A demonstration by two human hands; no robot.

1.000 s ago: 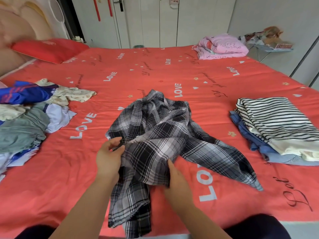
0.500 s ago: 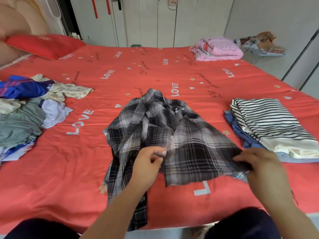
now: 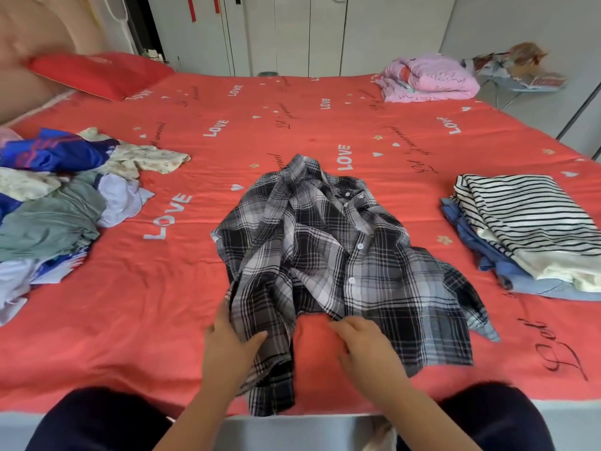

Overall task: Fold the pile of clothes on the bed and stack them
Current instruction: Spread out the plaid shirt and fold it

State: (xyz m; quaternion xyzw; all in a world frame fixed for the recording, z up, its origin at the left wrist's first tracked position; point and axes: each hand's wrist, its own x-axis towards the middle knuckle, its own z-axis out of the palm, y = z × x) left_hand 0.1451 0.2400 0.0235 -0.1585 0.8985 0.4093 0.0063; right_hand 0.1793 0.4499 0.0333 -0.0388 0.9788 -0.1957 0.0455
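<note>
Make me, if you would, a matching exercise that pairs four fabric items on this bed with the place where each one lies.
Things:
1. plaid shirt
2. striped top
3. pink blanket
4. red pillow

Places:
A. far left, by the headboard
B. far right corner of the bed
C. middle of the bed, spread out and not yet folded
D. right side, on top of the folded blue clothes

Pairs: 1-C, 2-D, 3-B, 4-A
</note>
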